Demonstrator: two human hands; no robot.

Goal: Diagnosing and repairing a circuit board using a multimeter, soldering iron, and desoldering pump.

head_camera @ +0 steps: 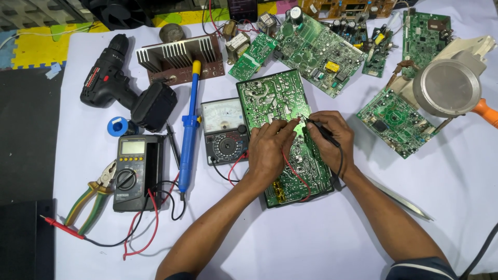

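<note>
Centre frame: left hand [267, 150] pinching red probe [290, 126], right hand [329, 137] pinching black probe [322, 131], probing green circuit board [270, 98]; next, meter reading.

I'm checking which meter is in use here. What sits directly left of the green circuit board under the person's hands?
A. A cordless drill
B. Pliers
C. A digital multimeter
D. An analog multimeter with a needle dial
D: the analog multimeter, with white needle dial, lies right beside the green circuit board that both hands probe.
</note>
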